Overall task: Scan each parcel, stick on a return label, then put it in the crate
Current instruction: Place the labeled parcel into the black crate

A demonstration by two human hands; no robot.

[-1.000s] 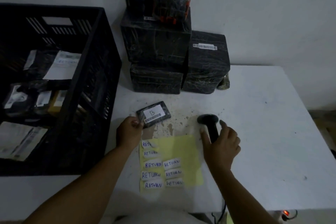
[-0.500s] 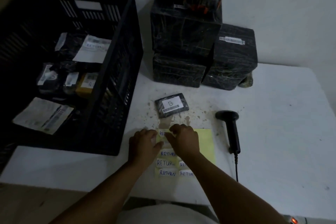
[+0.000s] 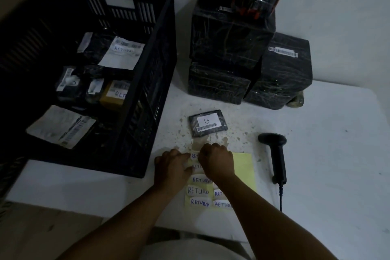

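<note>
A small black parcel (image 3: 207, 123) with a white label marked B and a barcode lies flat on the white table (image 3: 327, 164), untouched. Just in front of it is a yellow sheet (image 3: 244, 167) carrying several white RETURN labels (image 3: 198, 191). My left hand (image 3: 172, 164) presses on the sheet's left edge. My right hand (image 3: 217, 159) is curled over the top label, its fingertips hidden, seemingly pinching that label. The black handheld scanner (image 3: 277, 154) lies on the table to the right, in neither hand. The black crate (image 3: 135, 82) stands at the left.
Inside the crate lie several parcels, some bearing RETURN labels. A stack of black wrapped boxes (image 3: 232, 48) with a bagged item on top stands against the wall behind the small parcel. The scanner's cable (image 3: 280, 198) runs off the table's front edge.
My right hand let go of the scanner and came over to the label sheet. My left hand left the small parcel and settled on the sheet's left edge. The head camera shifted.
</note>
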